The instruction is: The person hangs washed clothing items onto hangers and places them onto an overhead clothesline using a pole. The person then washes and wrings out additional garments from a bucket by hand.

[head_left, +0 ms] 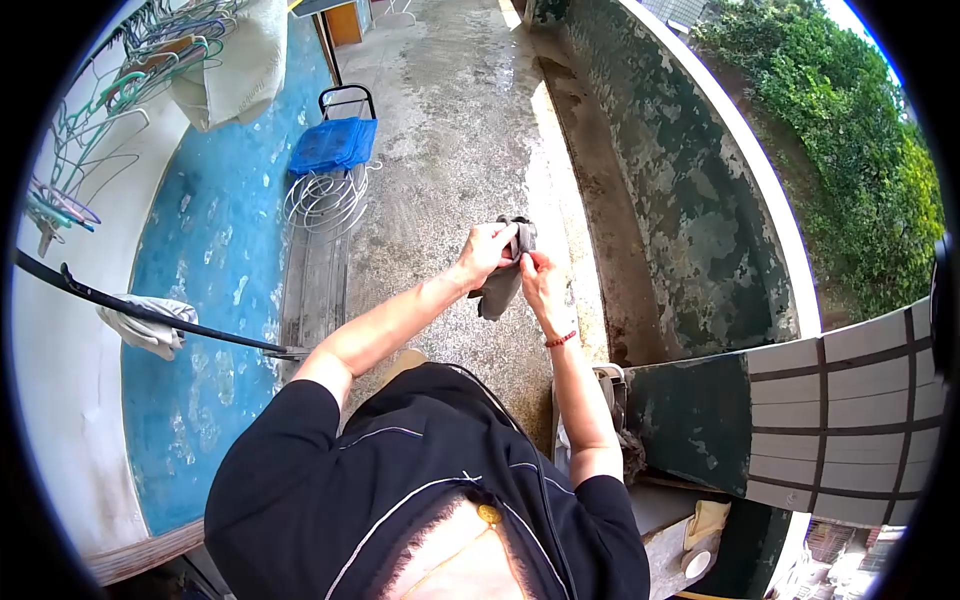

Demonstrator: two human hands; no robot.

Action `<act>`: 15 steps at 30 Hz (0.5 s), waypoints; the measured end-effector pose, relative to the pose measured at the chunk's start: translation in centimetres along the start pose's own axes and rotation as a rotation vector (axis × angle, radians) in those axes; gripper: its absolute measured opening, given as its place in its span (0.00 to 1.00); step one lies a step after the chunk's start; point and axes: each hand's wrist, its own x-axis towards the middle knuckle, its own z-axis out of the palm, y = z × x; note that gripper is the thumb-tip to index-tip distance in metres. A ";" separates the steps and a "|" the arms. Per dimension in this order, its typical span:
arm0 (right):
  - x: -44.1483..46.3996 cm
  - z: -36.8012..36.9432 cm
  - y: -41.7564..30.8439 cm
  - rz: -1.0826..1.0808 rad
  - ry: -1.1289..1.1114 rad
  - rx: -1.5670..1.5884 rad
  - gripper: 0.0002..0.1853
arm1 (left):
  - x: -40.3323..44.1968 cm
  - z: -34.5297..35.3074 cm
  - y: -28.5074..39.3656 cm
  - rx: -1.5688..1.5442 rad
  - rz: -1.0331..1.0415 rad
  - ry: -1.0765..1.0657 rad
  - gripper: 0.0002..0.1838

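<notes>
Both hands are out in front of me at chest distance, holding a small dark grey cloth (500, 295). My left hand (487, 250) pinches its bunched upper part from the left side. On the right, my right hand (540, 280) has its fingers closed on the same bunched part, and a red bracelet circles that wrist. The lower end of the cloth hangs loose below the fingers. What kind of cloth item it is, I cannot make out.
Several hangers (125, 85) hang at the upper left above a blue wall (200, 300). A black pole (180, 318) with a pale cloth (150, 325) crosses the left. Ahead are a cart with a blue cover (335, 145) and coiled white hose (330, 203). A peeling parapet (690, 190) runs along the right.
</notes>
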 end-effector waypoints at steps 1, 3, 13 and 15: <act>1.8 0.7 0.0 0.021 -0.033 -0.067 0.11 | 1.3 -0.5 0.8 0.045 -0.024 0.015 0.12; 5.9 2.3 0.9 -0.097 0.090 -0.009 0.11 | 4.8 -2.1 2.1 0.090 -0.043 0.034 0.12; 32.5 -2.4 17.8 0.642 0.796 0.885 0.09 | 29.8 -26.0 13.1 -0.339 -0.171 0.023 0.09; 36.0 -3.8 18.0 0.262 0.655 0.092 0.10 | 33.9 -25.5 16.8 -0.332 -0.229 -0.074 0.10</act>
